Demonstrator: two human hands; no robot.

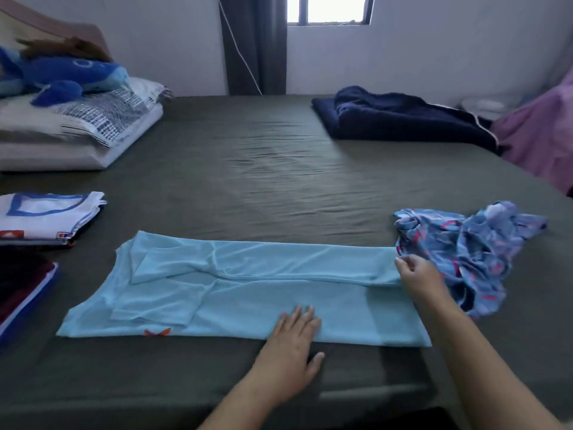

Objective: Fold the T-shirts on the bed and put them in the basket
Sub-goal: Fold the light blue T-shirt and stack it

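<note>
Home bedroom, bed (279, 181), stacked pillows (77, 128), plush toy (71, 76), probably curtained window (328, 9)

The light blue T-shirt (248, 293) is thin, smooth, faintly sheeny knit cloth, the bed (263, 187) wears a matt, finely wrinkled olive sheet, the crumpled patterned garment (465, 249) looks slick, and the blue toy (71, 72) is fuzzy plush.

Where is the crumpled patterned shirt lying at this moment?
In the head view, the patterned shirt lies unfolded on the bed's right side, just beyond the right hand and touching the right end of the light blue shirt.
</note>
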